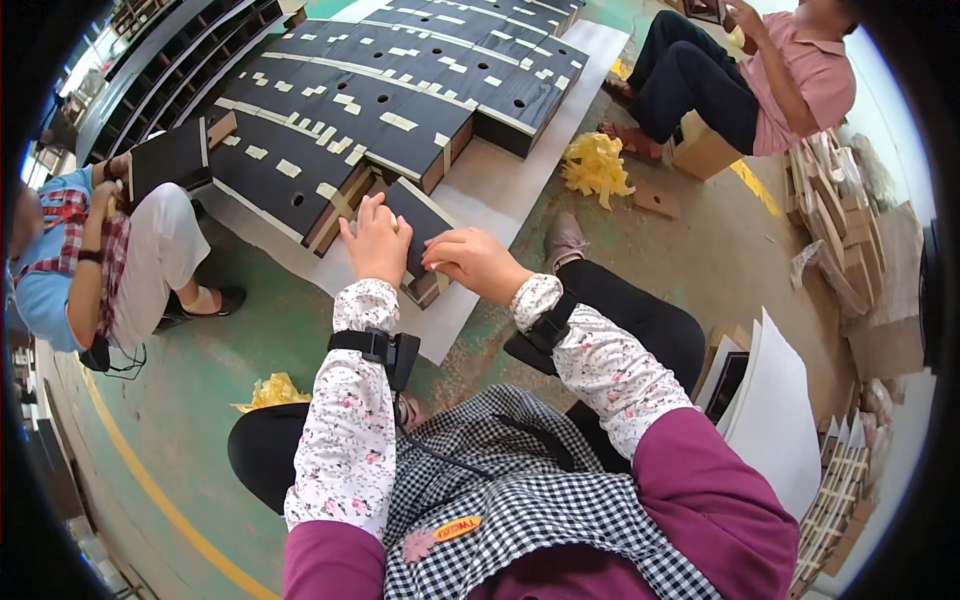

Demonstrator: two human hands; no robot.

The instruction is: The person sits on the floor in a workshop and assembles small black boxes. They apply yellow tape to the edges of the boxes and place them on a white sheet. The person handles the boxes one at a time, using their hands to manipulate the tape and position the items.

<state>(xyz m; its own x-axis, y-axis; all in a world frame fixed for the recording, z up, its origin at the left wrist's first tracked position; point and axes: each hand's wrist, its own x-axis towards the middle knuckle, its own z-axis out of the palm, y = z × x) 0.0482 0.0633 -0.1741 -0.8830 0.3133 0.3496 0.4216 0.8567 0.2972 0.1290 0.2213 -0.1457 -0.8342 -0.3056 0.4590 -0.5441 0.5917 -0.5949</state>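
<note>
A small black box [413, 208] with pale edges lies in front of me, at the near end of a large group of similar boxes. My left hand [380, 243] is at its left side, fingers bent and closed against it. Over its near right part, my right hand [478, 262] has its fingers pressed together. A tiny pale bit shows at those fingertips, too small to name. The hands cover part of the box's top and sides.
Black boxes [330, 110] with pale tape pieces stand on a white sheet [545, 130]. People sit at left and right, each handling a dark piece. Crumpled yellow tape [596, 168] and a brown block [657, 203] lie on the floor. White boards [775, 420] stand at my right.
</note>
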